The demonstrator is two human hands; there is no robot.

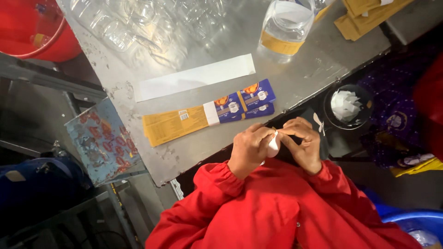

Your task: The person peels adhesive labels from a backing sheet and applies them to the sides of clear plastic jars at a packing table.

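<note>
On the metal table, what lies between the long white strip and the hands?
In the head view, a stack of yellow-and-blue labels lies between the white strip and the hands, left hand and right hand.

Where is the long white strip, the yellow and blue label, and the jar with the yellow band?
Long white strip point(194, 77), head view, middle of the strip.
Yellow and blue label point(175, 123), head view, its yellow part.
Clear jar point(284, 23), head view, clear wall above its yellow band.

Flat label stack point(207, 116): on the metal table just beyond both hands; long strips, yellow one end, blue the other, white band between.
White strip point(194, 77): farther out, parallel, plain.
Jar label point(280, 44): yellow band on clear jar, far beyond right hand.
Small white piece point(273, 146): pinched between both hands.
</note>
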